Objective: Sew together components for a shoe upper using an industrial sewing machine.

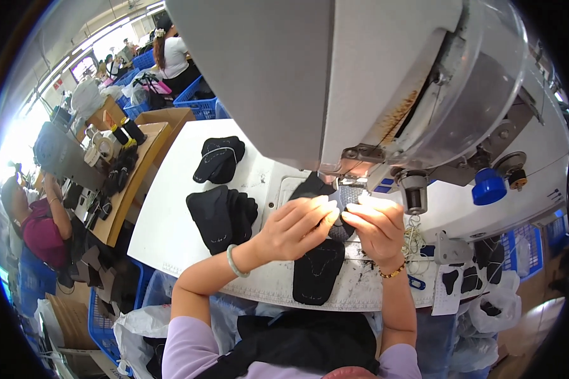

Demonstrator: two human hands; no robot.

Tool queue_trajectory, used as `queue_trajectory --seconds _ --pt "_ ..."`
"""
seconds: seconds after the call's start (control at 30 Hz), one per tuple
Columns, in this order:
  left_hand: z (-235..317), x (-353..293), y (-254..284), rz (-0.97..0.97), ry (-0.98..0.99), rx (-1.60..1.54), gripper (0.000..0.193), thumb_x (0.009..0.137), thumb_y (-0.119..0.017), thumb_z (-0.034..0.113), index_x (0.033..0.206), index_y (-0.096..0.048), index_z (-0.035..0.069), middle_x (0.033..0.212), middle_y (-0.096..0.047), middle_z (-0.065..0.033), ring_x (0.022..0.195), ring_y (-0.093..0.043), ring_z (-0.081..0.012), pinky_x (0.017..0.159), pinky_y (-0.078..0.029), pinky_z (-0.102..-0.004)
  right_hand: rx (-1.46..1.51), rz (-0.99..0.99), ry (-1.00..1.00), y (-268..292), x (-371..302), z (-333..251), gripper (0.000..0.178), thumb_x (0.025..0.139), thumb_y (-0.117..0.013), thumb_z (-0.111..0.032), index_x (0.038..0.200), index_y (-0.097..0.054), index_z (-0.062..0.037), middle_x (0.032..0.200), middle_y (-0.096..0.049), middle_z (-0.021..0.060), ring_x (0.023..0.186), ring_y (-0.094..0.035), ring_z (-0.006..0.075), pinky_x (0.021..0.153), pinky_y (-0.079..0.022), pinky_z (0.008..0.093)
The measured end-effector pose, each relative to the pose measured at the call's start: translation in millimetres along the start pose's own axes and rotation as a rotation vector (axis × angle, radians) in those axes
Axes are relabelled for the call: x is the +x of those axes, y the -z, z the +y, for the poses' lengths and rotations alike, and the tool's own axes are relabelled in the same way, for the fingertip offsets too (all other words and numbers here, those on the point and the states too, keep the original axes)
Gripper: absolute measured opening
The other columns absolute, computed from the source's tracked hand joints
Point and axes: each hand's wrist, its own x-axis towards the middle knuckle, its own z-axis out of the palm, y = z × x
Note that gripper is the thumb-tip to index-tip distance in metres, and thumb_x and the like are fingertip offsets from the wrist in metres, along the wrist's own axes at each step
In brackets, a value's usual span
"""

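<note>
A grey textured piece with black fabric [342, 231] lies under the needle area of a grey-white sewing machine [284, 69]. My left hand [300, 228] is closed, its fingertips pinching the left side of that piece. From the right, my right hand [378, 228] pinches it too, thumb and forefinger together. Both hands partly hide it. Just below them on the white table [164, 230] rests a black fabric piece [319, 273] with light stitched lines. Further left are two piles of similar black pieces, a tied bundle [219, 161] and a looser stack [218, 218].
Loose thread [413, 243] and a blue-handled tool [416, 282] lie right of my right hand. A paper sheet [447, 290] with black pieces hangs at the table's right edge. Blue baskets [196, 104] stand behind. Another person [44, 227] works at a machine on the left.
</note>
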Motion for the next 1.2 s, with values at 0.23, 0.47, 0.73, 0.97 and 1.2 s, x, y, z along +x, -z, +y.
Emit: queue_trajectory --seconds 0.23,0.47,0.73,0.97,1.2 --pt "5 11 6 -0.049 0.006 -0.015 0.017 0.07 -0.061 0.005 0.086 -0.063 -0.001 0.09 -0.063 -0.0117 0.079 -0.063 -0.0218 0.066 -0.05 -0.028 0.156 -0.068 -0.1 5 -8 6 0.019 0.067 -0.07 -0.001 0.085 -0.07 -0.0068 0.09 -0.065 0.0025 0.086 -0.061 0.0197 0.075 -0.046 0.0291" --pt "1 14 5 -0.06 0.058 -0.036 0.018 0.068 -0.06 0.005 0.085 -0.063 -0.001 0.088 -0.063 -0.0109 0.079 -0.063 -0.022 0.065 -0.05 -0.0288 0.202 -0.023 -0.182 -3 -14 10 0.022 0.067 -0.069 0.003 0.087 -0.071 -0.0076 0.09 -0.066 0.003 0.086 -0.061 0.0186 0.074 -0.043 0.0283" --pt "-12 9 3 -0.112 0.075 -0.111 0.023 0.07 -0.061 0.006 0.092 -0.059 0.002 0.095 -0.058 -0.0077 0.089 -0.059 -0.0203 0.076 -0.05 -0.0311 0.1 -0.091 -0.149 -2 -7 3 0.036 0.066 -0.069 0.002 0.098 -0.07 -0.0121 0.101 -0.062 0.0026 0.091 -0.059 0.0226 0.081 -0.044 0.0361" --pt "-23 3 -2 -0.097 0.149 -0.221 0.03 0.064 -0.06 -0.001 0.094 -0.059 0.001 0.096 -0.058 -0.0082 0.088 -0.06 -0.0232 0.078 -0.049 -0.0337 -0.06 -0.108 -0.204 -11 -2 -19 0.039 0.068 -0.066 0.001 0.103 -0.068 -0.0143 0.103 -0.059 -0.0019 0.095 -0.058 0.017 0.083 -0.043 0.0339" --pt "-31 -10 -14 -0.057 0.294 -0.358 0.04 0.061 -0.059 -0.01 0.099 -0.06 0.003 0.103 -0.059 -0.0115 0.092 -0.059 -0.0293 0.077 -0.048 -0.0358 -0.1 -0.062 -0.208 -19 -5 -21 0.039 0.07 -0.067 -0.001 0.107 -0.067 -0.0151 0.109 -0.056 -0.001 0.095 -0.058 0.0166 0.088 -0.042 0.0365"
